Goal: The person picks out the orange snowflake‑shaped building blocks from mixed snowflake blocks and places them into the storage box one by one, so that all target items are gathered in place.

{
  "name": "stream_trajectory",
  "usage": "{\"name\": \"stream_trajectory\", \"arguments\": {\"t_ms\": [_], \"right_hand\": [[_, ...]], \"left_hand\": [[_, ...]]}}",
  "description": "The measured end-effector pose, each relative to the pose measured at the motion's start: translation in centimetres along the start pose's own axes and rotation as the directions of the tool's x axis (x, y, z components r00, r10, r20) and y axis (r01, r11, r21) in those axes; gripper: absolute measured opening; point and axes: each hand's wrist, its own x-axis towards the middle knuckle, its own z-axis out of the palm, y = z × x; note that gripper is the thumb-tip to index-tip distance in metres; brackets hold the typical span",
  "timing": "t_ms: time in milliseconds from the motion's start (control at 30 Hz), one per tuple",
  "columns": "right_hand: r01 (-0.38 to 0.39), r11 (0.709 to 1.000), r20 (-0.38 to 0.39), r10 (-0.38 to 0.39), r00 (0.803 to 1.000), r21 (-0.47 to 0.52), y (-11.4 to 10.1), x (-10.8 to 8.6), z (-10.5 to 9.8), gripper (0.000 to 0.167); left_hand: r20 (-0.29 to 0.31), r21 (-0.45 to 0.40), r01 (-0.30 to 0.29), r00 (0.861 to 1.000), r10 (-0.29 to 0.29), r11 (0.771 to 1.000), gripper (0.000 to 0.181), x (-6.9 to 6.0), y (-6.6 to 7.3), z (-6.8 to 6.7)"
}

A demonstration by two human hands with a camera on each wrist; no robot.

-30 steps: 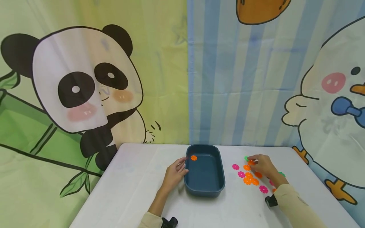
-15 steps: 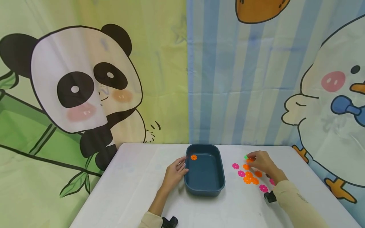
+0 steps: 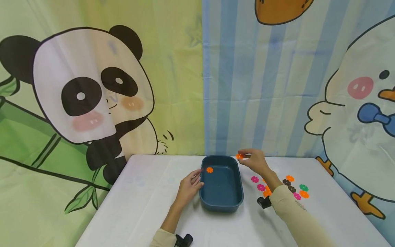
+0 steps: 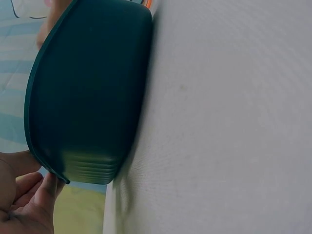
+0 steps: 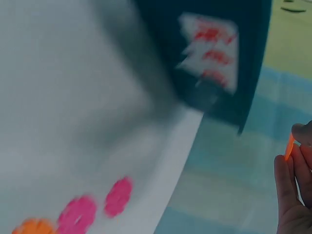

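A dark blue rectangular basin (image 3: pixel 220 208) stands on the table, with one orange flower-shaped disc (image 3: pixel 210 170) inside it near the far left corner. At its left side my left hand (image 3: pixel 189 188) grips the rim; the left wrist view shows thumb and fingers on either side of the rim's edge. My right hand (image 3: pixel 255 162) is raised beside the basin's far right corner. Between its thumb and fingertips it pinches another orange flower-shaped disc (image 3: pixel 239 156), seen edge-on as a thin orange disc (image 5: pixel 289 146) in the right wrist view.
Loose flower-shaped discs lie right of the basin: pink (image 3: pixel 254 179), orange (image 3: pixel 303 194), green (image 3: pixel 303 187) and dark brown (image 3: pixel 286 182). The right forearm hides some. A cartoon-printed curtain (image 3: pixel 172 85) hangs behind the white table (image 3: pixel 135 206).
The right hand has lifted an orange disc from the scattered discs and moved left and up to the basin's far right corner. The left hand stays on the rim.
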Motion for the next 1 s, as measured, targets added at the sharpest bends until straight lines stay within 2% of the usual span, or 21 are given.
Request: {"name": "stream_trajectory", "arguments": {"t_ms": [133, 300, 500, 567, 733, 833, 1000], "right_hand": [[0.046, 0.998, -0.004, -0.046, 0.999, 0.05, -2.2, 1.1, 2.3, 0.036], [0.092, 0.995, 0.02, -0.093, 0.995, 0.048, -4.3, 2.3, 4.6, 0.034], [0.157, 0.986, 0.029, -0.159, 0.987, 0.055, -6.3, 3.9, 5.6, 0.031], [0.179, 0.982, 0.027, -0.181, 0.983, 0.061, -6.8, 4.4, 5.8, 0.031], [0.238, 0.967, 0.021, -0.241, 0.97, 0.09, -6.6, 4.9, 7.3, 0.033], [0.237, 0.966, 0.026, -0.241, 0.97, 0.103, -5.8, 4.7, 8.5, 0.035], [0.177, 0.98, 0.045, -0.181, 0.982, 0.089, -4.3, 4.0, 10.3, 0.034]], "left_hand": [[-0.01, 0.003, 0.002, 1.0, -0.002, 1.0, 0.053, -0.1, 0.2, -0.1], [-0.012, 0.015, -0.006, 1.0, 0.006, 1.0, 0.052, 0.0, 0.6, -0.2], [-0.015, 0.013, -0.017, 1.0, 0.017, 1.0, 0.052, 0.0, 0.7, -0.7], [-0.022, 0.02, -0.013, 1.0, 0.014, 1.0, 0.053, 0.3, -0.3, -0.8], [-0.038, 0.045, -0.022, 0.999, 0.023, 0.999, 0.055, 0.8, -2.6, -0.7], [-0.027, 0.033, -0.03, 0.999, 0.031, 0.999, 0.054, 0.4, -1.6, -0.4], [0.001, 0.007, -0.032, 0.999, 0.032, 0.999, 0.052, 0.0, 0.1, 0.0]]}}
